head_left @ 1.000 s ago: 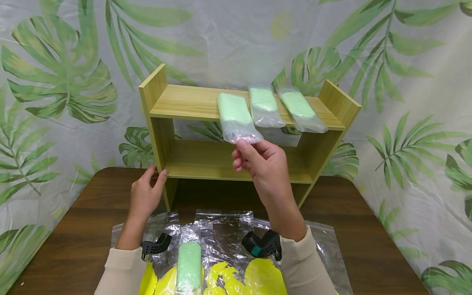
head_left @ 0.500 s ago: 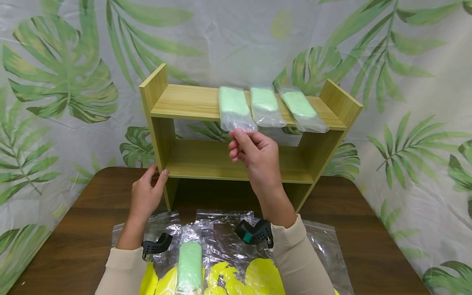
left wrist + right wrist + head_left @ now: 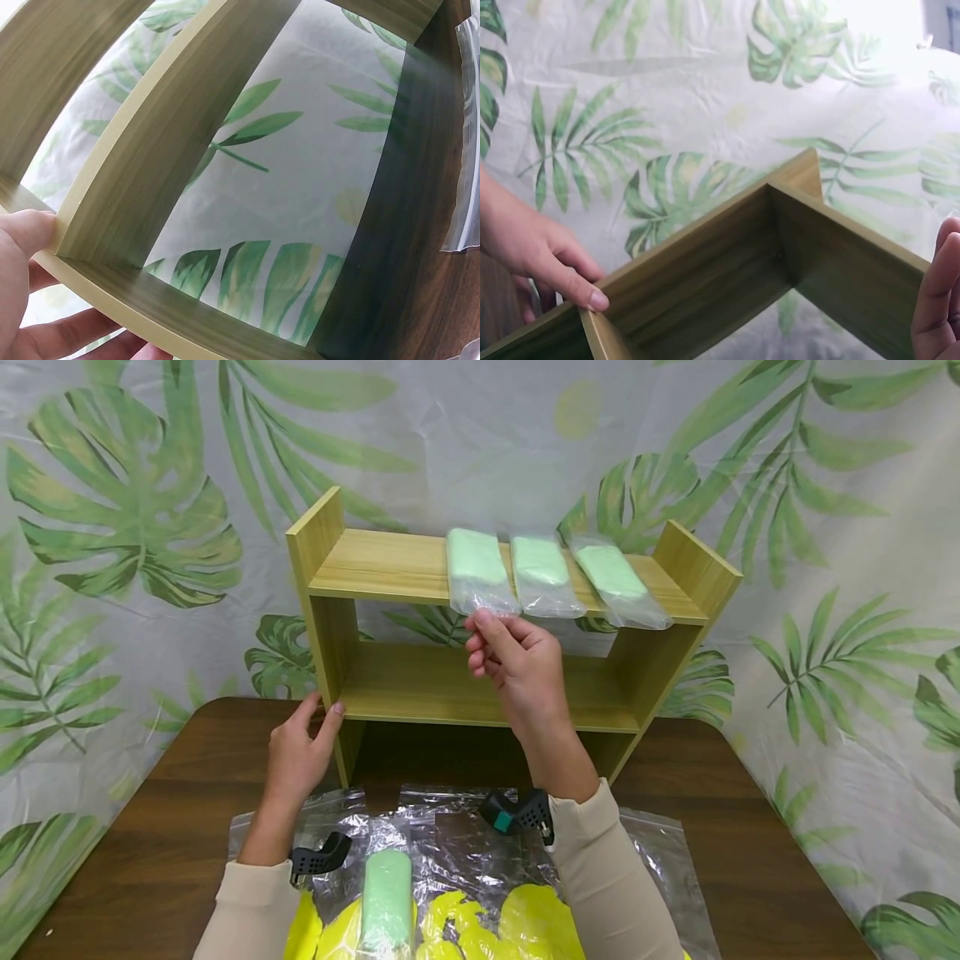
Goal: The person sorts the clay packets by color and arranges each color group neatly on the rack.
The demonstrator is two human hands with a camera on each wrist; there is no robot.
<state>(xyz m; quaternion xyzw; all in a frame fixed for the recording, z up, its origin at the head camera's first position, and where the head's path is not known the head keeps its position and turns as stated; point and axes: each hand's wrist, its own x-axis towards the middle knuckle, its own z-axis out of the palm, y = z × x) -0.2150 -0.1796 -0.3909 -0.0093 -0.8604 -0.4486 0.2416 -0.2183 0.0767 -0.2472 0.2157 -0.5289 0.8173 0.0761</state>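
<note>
A two-tier wooden shelf [image 3: 487, 685] stands on the table. My left hand [image 3: 300, 743] grips its left side panel, thumb on the front edge and fingers around the outside, as the left wrist view also shows. My right hand [image 3: 521, 664] pinches the lower edge of a clear plastic bag holding a pale green block [image 3: 477, 560]. That bag lies on the top board, its loose end hanging over the front edge. To its right lie two similar bagged blocks, a middle one [image 3: 540, 564] and a tilted one [image 3: 611, 570]. In the right wrist view the right fingertips [image 3: 939, 300] show at the edge; the bag is barely visible there.
Several clear zip bags [image 3: 480, 843] lie overlapping at the front of the brown table [image 3: 750, 860], with flat yellow pieces [image 3: 536, 918] under or inside them. Another bagged green block [image 3: 387, 893] rests on them. A leaf-patterned cloth [image 3: 480, 443] hangs behind the shelf.
My right hand has moved up and slightly left, sliding the pinched bag farther back onto the top board, level with the other two. The left hand stays on the side panel.
</note>
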